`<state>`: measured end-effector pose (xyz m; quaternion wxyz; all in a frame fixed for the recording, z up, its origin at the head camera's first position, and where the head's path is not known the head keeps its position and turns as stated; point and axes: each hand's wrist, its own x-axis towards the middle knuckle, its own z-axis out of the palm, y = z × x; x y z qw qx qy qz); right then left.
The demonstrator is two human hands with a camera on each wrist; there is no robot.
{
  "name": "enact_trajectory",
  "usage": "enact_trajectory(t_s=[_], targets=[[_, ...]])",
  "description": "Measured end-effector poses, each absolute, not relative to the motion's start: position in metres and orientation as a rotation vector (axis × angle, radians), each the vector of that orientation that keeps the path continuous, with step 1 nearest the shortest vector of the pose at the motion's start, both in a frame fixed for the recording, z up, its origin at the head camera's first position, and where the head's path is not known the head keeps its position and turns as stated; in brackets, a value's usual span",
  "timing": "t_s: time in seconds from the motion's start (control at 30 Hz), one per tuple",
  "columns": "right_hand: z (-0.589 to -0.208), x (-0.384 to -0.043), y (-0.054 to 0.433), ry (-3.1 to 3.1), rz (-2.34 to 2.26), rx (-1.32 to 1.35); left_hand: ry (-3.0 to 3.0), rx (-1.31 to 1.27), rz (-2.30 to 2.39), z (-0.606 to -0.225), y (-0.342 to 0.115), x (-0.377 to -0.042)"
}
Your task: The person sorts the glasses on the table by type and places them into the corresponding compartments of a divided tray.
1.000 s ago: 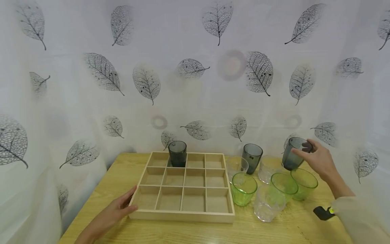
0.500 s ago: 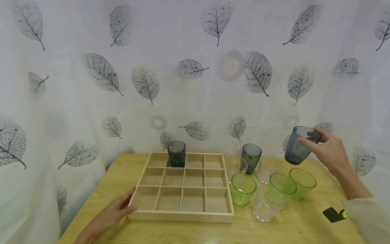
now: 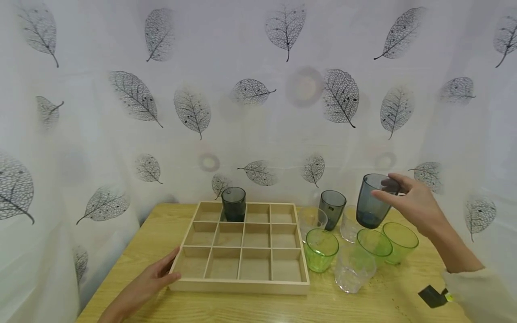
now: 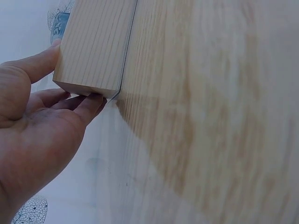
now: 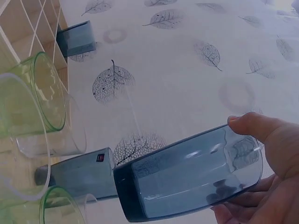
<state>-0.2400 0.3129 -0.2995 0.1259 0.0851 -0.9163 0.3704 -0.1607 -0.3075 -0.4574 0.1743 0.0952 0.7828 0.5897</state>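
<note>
My right hand [image 3: 414,204] grips a blue-grey drinking glass [image 3: 373,202] near its rim, thumb on the near side and fingers round the far side. The glass is in the air above the back of the glass group, tilted slightly; in the right wrist view its thick dark base [image 5: 128,193] points away from the hand. At the left, my left hand [image 3: 151,278] holds the front left corner of a wooden compartment box [image 3: 242,285], its thumb and fingers on different faces of the corner [image 4: 88,51]. Another grey glass [image 3: 234,206] stands in the box's back row.
Right of the box stand a grey glass [image 3: 332,208], several clear glasses [image 3: 349,273] and green glasses, one green glass [image 3: 322,251] close to the box's side. A leaf-patterned curtain [image 3: 250,125] hangs behind the wooden table [image 3: 133,260].
My right hand has lifted the blue-grey glass off the table at the back right, then brought it left and somewhat lower. My left hand stays on the box corner.
</note>
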Motion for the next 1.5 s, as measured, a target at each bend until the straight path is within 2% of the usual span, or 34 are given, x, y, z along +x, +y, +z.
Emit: enact_trajectory(t_s=[0.7,1.2,1.5], targets=[[-0.291,-0.266,0.216,-2.688,1.294,0.446,2.213,0.344,1.685,-0.46,-0.307,-0.161],[-0.32,-0.309,0.132,-2.626,1.437,0.532,2.232,0.297,1.654,-0.456,-0.306,-0.159],[-0.332,-0.325,0.086,-2.622,1.527,0.458,2.227,0.303,1.663,-0.456,-0.306,-0.16]])
